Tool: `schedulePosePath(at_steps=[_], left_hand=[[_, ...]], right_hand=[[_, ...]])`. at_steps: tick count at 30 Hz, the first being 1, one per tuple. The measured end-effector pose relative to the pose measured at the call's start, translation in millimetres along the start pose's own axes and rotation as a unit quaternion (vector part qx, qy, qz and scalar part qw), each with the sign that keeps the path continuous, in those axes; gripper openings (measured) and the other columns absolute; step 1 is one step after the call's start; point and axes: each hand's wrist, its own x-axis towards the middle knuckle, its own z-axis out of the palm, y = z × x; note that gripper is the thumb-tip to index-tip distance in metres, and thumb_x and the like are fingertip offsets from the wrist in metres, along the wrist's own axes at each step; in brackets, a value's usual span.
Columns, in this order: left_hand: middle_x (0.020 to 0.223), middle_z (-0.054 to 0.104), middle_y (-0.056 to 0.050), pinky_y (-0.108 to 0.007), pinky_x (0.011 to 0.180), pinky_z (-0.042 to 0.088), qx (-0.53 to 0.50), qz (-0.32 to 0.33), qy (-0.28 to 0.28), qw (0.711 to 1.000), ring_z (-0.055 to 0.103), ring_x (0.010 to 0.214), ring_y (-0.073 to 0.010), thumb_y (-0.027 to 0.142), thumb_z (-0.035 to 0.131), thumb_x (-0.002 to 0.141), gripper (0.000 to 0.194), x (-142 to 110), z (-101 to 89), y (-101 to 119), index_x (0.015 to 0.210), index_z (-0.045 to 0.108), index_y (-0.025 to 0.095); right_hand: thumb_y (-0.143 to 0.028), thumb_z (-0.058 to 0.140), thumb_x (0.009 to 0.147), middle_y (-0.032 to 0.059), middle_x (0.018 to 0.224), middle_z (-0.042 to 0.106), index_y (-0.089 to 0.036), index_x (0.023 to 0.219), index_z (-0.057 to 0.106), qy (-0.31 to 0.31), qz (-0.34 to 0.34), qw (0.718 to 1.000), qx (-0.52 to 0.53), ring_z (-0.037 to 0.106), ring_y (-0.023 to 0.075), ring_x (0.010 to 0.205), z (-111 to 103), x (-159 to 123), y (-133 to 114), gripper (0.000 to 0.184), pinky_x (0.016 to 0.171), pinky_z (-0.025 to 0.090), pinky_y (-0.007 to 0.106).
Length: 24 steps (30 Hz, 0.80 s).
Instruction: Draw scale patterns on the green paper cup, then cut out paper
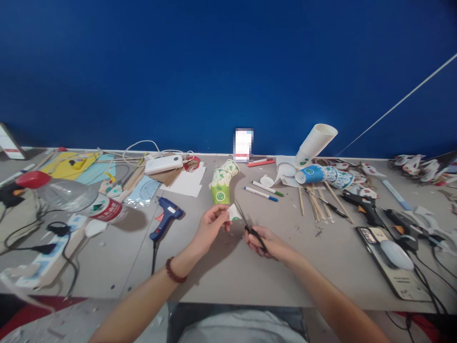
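My left hand [211, 224] pinches a small white scrap of paper [234, 212] with a green mark, held just above the grey table [228, 281]. My right hand [266, 242] is closed round the handles of black scissors [250, 226], whose blades point up-left and meet the scrap's edge. A bead bracelet sits on my left wrist. Just behind the scrap lies a stack of green patterned paper cups [222, 181] on its side.
A blue glue gun [164, 217] lies left of my hands, a clear bottle with red cap [67, 195] and a power strip farther left. Markers [262, 191], blue cups [321, 174], white cups [316, 142], wooden sticks, a black glue gun [362, 205] and a phone [391, 262] lie right.
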Motion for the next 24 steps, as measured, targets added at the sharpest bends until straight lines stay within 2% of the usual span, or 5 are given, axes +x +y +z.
schedulePosePath(at_steps=[3,7,14,19,24], left_hand=[[0.066,0.055,0.004,-0.021,0.051,0.046,0.013,0.02,0.002,1.0,0.049,0.051,-0.0065,0.031,0.064,0.074,0.028,0.8,-1.2,1.0,0.097,0.059,0.016],[0.065,0.055,0.006,-0.022,0.055,0.049,0.016,0.041,-0.011,0.999,0.051,0.05,-0.007,0.029,0.066,0.073,0.039,0.8,-0.1,3.7,0.108,0.052,0.019],[0.069,0.061,0.005,-0.024,0.059,0.051,0.024,0.063,0.008,0.998,0.057,0.052,-0.008,0.03,0.068,0.071,0.026,1.0,1.6,2.7,0.088,0.052,0.018],[0.067,0.061,0.006,-0.023,0.058,0.05,0.035,0.066,0.003,0.997,0.057,0.051,-0.0079,0.029,0.068,0.071,0.027,1.5,-0.1,1.9,0.09,0.052,0.019],[0.076,0.063,0.002,-0.024,0.059,0.052,0.047,0.067,0.007,0.997,0.058,0.053,-0.0076,0.031,0.068,0.072,0.025,1.6,0.0,1.8,0.087,0.054,0.017]], right_hand=[[-0.06,0.056,0.071,-0.0074,0.055,0.042,-0.019,0.078,0.047,-0.023,-0.025,0.999,-0.013,0.027,0.0023,0.039,-0.2,-0.7,0.3,0.043,0.033,0.014,0.016],[-0.062,0.054,0.071,-0.0078,0.056,0.041,-0.02,0.078,0.045,-0.027,-0.001,1.0,-0.013,0.025,0.0021,0.038,0.4,-0.8,-0.3,0.044,0.031,0.015,0.015],[-0.062,0.053,0.072,-0.0082,0.055,0.039,-0.02,0.077,0.045,-0.042,-0.012,0.999,-0.009,0.024,0.0018,0.037,-1.0,0.6,2.4,0.043,0.032,0.014,0.016],[-0.065,0.051,0.073,-0.0078,0.056,0.04,-0.02,0.078,0.046,-0.029,-0.005,0.999,-0.02,0.026,0.0022,0.039,-3.8,1.6,7.6,0.045,0.034,0.015,0.016],[-0.064,0.053,0.072,-0.0082,0.051,0.039,-0.019,0.073,0.047,-0.021,-0.021,1.0,-0.001,0.027,0.0027,0.038,-4.3,3.7,10.4,0.046,0.034,0.015,0.017]])
